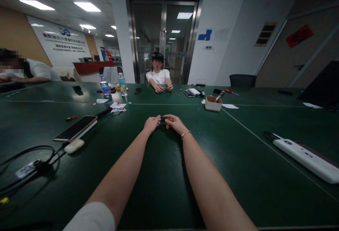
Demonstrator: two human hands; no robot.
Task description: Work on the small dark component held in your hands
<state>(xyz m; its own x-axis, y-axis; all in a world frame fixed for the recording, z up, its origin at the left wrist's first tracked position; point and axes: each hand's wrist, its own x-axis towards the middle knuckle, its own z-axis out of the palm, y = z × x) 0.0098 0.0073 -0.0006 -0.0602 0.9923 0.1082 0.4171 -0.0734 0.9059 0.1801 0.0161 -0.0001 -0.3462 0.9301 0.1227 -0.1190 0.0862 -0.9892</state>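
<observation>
The green table (238,135) is the widest thing here, and its smooth, bare middle would likely let a dropped piece slide or bounce away. A person (159,77) in a white shirt sits at the far side, hands together; a piece skidding that way could end up out of easy reach. Black cables (45,166) lie looped to the left, and a wide sweep of the left forearm might snag them. The long white device (304,158) lies well apart on the right and seems the lesser worry. Beyond the right hand (174,123) stands a small open box (213,104), which a far reach might tip.

The right hand, with a bracelet (185,134) at its wrist, and the left hand (152,124) meet over the middle of the table. Between them is the small dark object (162,119) (too small to make out clearly), the left fingers pinching one end and the right fingers pinching the other. With only fingertips on it, an uneven pull or twist could make it slip; dark on dark green, it might be hard to spot.
</observation>
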